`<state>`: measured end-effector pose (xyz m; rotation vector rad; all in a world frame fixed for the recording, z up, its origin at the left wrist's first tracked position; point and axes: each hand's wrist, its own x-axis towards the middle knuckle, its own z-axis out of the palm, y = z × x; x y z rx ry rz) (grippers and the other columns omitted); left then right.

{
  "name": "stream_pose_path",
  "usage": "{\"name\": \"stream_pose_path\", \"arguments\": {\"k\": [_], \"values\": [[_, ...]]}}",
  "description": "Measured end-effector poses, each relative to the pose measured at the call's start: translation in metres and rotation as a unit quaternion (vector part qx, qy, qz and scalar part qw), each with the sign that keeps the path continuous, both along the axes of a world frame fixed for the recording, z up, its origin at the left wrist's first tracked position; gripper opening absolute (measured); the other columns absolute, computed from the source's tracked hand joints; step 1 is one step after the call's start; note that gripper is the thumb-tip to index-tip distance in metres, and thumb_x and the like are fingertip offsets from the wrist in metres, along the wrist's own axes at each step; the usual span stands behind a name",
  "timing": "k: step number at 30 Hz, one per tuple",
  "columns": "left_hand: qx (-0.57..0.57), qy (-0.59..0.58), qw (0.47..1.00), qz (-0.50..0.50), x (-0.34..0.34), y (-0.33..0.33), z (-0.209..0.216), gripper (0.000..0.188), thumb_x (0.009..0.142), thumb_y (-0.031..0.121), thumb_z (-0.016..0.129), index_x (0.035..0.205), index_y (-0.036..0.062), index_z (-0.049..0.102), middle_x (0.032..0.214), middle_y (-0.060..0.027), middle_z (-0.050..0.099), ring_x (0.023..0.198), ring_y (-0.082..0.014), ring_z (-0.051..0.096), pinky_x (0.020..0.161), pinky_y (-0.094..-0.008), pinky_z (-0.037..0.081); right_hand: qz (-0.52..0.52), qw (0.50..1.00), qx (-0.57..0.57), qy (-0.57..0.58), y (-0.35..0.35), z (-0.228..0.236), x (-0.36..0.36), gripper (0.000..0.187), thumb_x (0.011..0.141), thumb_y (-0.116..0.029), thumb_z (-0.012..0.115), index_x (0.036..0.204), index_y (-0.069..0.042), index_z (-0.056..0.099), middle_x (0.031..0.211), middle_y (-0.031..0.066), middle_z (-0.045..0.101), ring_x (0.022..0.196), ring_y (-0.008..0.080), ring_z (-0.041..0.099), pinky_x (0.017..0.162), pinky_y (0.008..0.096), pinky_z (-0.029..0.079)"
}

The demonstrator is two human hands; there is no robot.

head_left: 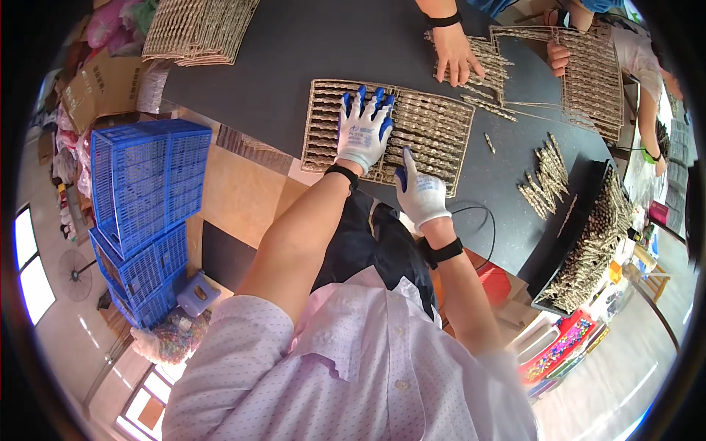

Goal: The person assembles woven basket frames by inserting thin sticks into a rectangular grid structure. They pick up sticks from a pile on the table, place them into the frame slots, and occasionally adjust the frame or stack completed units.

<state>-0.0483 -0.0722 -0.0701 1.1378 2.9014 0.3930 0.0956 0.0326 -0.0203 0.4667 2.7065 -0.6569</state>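
A flat rectangular beige frame (pixel 430 125), filled with rows of bumpy, twisted-looking strips, lies on the dark table in front of me. Both my hands wear white gloves with blue fingertips. My left hand (pixel 362 136) rests palm down across the middle of the frame, fingers spread. At the frame's near edge is my right hand (pixel 423 195), its index finger stretched over the strips and its thumb apart. The remaining fingers of that hand are mostly hidden beneath it. Neither hand visibly grips anything.
Across the dark table (pixel 287 44), another person's hands handle a similar frame (pixel 588 81). Loose strips (pixel 544 176) lie at right, beside a black tray (pixel 588 242) heaped with more. Stacked frames (pixel 198 29) stand far left. Blue crates (pixel 147 176) are piled left of the table.
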Motion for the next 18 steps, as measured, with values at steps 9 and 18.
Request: {"name": "stream_pose_path", "arguments": {"k": [9, 18], "values": [[-0.005, 0.004, 1.0, 0.002, 0.0, -0.001, -0.002, 0.054, 0.089, 0.032, 0.054, 0.141, 0.0233, 0.042, 0.149, -0.0053, 0.036, 0.138, -0.0354, 0.027, 0.114, -0.0547, 0.014, 0.001, 0.999, -0.013, -0.051, -0.01, -0.008, -0.013, 0.059, 0.093, -0.034, 0.048, 0.145, -0.012, 0.031, 0.075, 0.0169, 0.068, 0.066, 0.035, 0.065, 0.063, 0.0465, 0.05], [-0.004, 0.003, 1.0, 0.002, 0.0, 0.0, -0.002, 0.054, 0.089, 0.031, 0.055, 0.14, 0.0232, 0.043, 0.148, -0.0057, 0.037, 0.137, -0.0355, 0.029, 0.114, -0.0548, 0.015, -0.039, 0.994, -0.044, 0.093, -0.011, -0.014, 0.002, 0.042, 0.089, -0.034, 0.055, 0.124, -0.011, 0.052, 0.072, 0.014, 0.067, 0.066, 0.0317, 0.066, 0.061, 0.0439, 0.05]]}}
